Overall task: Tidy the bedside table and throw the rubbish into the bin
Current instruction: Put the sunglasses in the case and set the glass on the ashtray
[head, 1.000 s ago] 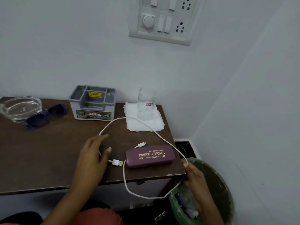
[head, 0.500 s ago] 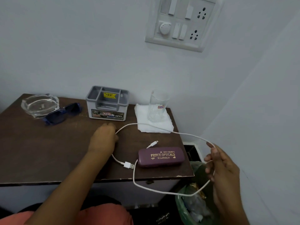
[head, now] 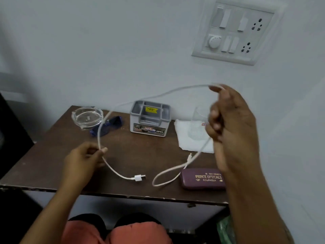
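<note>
A pale wall stands behind a brown bedside table [head: 58, 166]. The white cable [head: 112, 110] arches from left to right above it, both plugs trailing on the near part. The right hand [head: 232, 127], high up, pinches the top of the arch. The left hand [head: 84, 155], low, grips near the big plug [head: 139, 177]. There is open room between them for coiling.

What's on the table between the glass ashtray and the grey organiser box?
In the head view, blue sunglasses lie between the ashtray and the grey organiser box; the lifted white cable crosses in front.
</note>
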`<state>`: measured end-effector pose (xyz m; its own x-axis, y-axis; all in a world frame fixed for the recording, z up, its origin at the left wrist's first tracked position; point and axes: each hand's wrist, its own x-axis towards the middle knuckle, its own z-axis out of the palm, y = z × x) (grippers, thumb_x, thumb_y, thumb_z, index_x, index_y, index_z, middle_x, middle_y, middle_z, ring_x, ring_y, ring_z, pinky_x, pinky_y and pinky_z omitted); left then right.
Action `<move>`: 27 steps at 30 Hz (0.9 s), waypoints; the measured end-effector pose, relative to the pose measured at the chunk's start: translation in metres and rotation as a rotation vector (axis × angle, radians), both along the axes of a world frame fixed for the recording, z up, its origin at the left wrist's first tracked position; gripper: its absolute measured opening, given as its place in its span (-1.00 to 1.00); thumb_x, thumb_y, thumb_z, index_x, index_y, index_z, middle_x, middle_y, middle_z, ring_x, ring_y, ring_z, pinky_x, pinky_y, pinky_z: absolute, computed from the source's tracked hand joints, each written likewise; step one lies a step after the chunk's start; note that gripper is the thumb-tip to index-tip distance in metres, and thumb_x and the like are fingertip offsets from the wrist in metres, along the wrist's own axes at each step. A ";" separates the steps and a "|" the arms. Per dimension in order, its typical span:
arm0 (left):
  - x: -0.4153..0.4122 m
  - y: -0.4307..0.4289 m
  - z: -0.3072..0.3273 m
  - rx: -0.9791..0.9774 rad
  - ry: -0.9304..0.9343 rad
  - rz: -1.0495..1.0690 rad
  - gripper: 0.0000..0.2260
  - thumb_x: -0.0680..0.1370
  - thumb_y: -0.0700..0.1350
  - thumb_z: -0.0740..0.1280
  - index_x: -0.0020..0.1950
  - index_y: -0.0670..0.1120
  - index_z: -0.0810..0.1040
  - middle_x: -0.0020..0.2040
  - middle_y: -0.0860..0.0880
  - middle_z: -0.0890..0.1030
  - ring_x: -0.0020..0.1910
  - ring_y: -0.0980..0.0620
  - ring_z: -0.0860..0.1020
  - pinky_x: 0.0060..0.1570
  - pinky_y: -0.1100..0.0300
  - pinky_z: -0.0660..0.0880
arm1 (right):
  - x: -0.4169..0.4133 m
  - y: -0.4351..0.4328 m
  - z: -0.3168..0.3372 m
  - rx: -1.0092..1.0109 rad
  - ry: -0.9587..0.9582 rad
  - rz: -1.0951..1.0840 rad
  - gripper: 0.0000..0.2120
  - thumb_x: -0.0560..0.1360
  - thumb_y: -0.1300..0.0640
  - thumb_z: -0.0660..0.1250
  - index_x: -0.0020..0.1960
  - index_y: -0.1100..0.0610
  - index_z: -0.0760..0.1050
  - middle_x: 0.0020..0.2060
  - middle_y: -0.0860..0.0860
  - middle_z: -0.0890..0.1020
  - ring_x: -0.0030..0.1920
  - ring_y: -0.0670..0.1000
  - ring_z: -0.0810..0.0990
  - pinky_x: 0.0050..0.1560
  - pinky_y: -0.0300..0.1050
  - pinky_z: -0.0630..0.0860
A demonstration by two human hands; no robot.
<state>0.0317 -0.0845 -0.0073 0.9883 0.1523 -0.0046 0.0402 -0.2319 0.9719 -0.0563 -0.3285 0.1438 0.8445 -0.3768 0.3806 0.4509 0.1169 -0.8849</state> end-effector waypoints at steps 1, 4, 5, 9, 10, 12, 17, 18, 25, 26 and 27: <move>0.000 0.013 0.003 -0.123 -0.001 0.036 -0.91 0.47 -0.27 0.39 -0.22 -0.13 0.54 -0.34 -0.11 0.60 -0.45 0.07 0.61 -0.45 0.36 0.56 | 0.013 0.012 0.002 0.035 -0.034 0.060 -0.83 0.58 0.11 0.17 0.02 0.05 0.54 -0.45 -0.08 0.41 -0.49 -0.17 0.25 -0.56 -0.38 0.20; 0.002 0.051 0.017 -0.329 -0.031 0.127 -0.92 0.50 -0.27 0.34 -0.18 -0.14 0.52 -0.40 -0.08 0.58 -0.50 0.18 0.58 -0.40 0.39 0.56 | 0.051 0.053 -0.003 0.180 -0.078 0.191 -0.82 0.61 0.15 0.14 0.04 0.07 0.52 -0.40 -0.05 0.39 -0.44 -0.17 0.28 -0.52 -0.37 0.22; 0.004 0.062 0.018 -0.345 -0.030 0.149 -0.93 0.51 -0.26 0.34 -0.17 -0.15 0.52 -0.44 -0.04 0.60 -0.50 0.18 0.58 -0.40 0.39 0.56 | 0.061 0.065 -0.009 0.240 -0.066 0.206 -0.82 0.61 0.16 0.14 0.04 0.08 0.51 -0.39 -0.04 0.38 -0.42 -0.17 0.28 -0.50 -0.36 0.23; 0.008 0.088 0.010 -0.310 0.018 0.184 -0.98 0.51 -0.26 0.34 -0.11 -0.20 0.53 -0.46 -0.02 0.58 -0.56 0.21 0.53 -0.49 0.42 0.50 | 0.089 0.096 -0.049 0.449 0.055 0.163 -0.81 0.62 0.16 0.12 0.01 0.07 0.52 -0.40 -0.05 0.36 -0.40 -0.15 0.27 -0.44 -0.33 0.23; 0.009 0.091 0.007 -0.296 0.032 0.188 -0.98 0.51 -0.27 0.33 -0.11 -0.20 0.53 -0.43 -0.06 0.57 -0.58 0.22 0.52 -0.52 0.43 0.47 | 0.092 0.099 -0.062 0.503 0.104 0.150 -0.80 0.62 0.15 0.12 0.00 0.08 0.52 -0.40 -0.05 0.37 -0.41 -0.15 0.27 -0.43 -0.32 0.23; 0.012 0.095 0.000 -0.280 0.066 0.195 -0.95 0.51 -0.29 0.33 -0.14 -0.18 0.51 -0.33 -0.14 0.54 -0.59 0.21 0.53 -0.52 0.43 0.48 | 0.093 0.099 -0.089 0.545 0.216 0.092 -0.78 0.63 0.16 0.11 0.00 0.10 0.53 -0.40 -0.05 0.38 -0.42 -0.15 0.30 -0.40 -0.30 0.26; 0.023 0.101 -0.015 -0.080 0.126 0.192 -0.80 0.47 -0.30 0.39 0.07 -0.24 0.50 -0.24 -0.19 0.57 -0.42 -0.04 0.59 -0.48 0.36 0.55 | 0.097 0.084 -0.144 0.137 0.448 -0.194 -0.73 0.62 0.27 0.09 0.15 0.14 0.54 -0.23 -0.01 0.52 -0.26 -0.15 0.48 -0.18 -0.33 0.51; 0.024 0.101 -0.018 -0.019 0.132 0.192 -0.76 0.46 -0.28 0.41 0.10 -0.24 0.51 -0.24 -0.19 0.59 -0.36 -0.08 0.58 -0.46 0.35 0.56 | 0.098 0.081 -0.152 0.053 0.471 -0.233 -0.70 0.61 0.32 0.08 0.19 0.15 0.52 -0.16 0.02 0.55 -0.20 -0.14 0.51 -0.10 -0.33 0.54; 0.008 0.092 -0.006 0.414 0.051 0.197 -0.82 0.44 -0.08 0.44 0.00 -0.10 0.57 -0.29 -0.01 0.63 -0.28 -0.06 0.60 -0.19 0.10 0.47 | 0.098 0.075 -0.179 -0.644 0.542 -0.328 -0.45 0.50 0.52 0.01 0.44 0.22 0.27 0.26 0.16 0.44 0.22 0.07 0.49 0.21 -0.26 0.36; 0.005 0.090 -0.004 0.457 0.041 0.198 -0.79 0.45 -0.07 0.43 0.02 -0.10 0.56 -0.31 0.01 0.60 -0.21 -0.09 0.59 -0.17 0.10 0.43 | 0.097 0.076 -0.179 -0.744 0.566 -0.303 -0.42 0.50 0.52 0.03 0.48 0.22 0.20 0.31 0.16 0.38 0.28 0.09 0.43 0.26 -0.24 0.32; 0.004 0.088 -0.003 0.487 0.036 0.198 -0.76 0.45 -0.07 0.43 0.06 -0.11 0.54 -0.33 0.04 0.56 -0.15 -0.11 0.56 -0.14 0.09 0.40 | 0.096 0.078 -0.180 -0.836 0.591 -0.285 -0.39 0.49 0.52 0.06 0.50 0.22 0.13 0.36 0.14 0.31 0.32 0.09 0.38 0.28 -0.22 0.30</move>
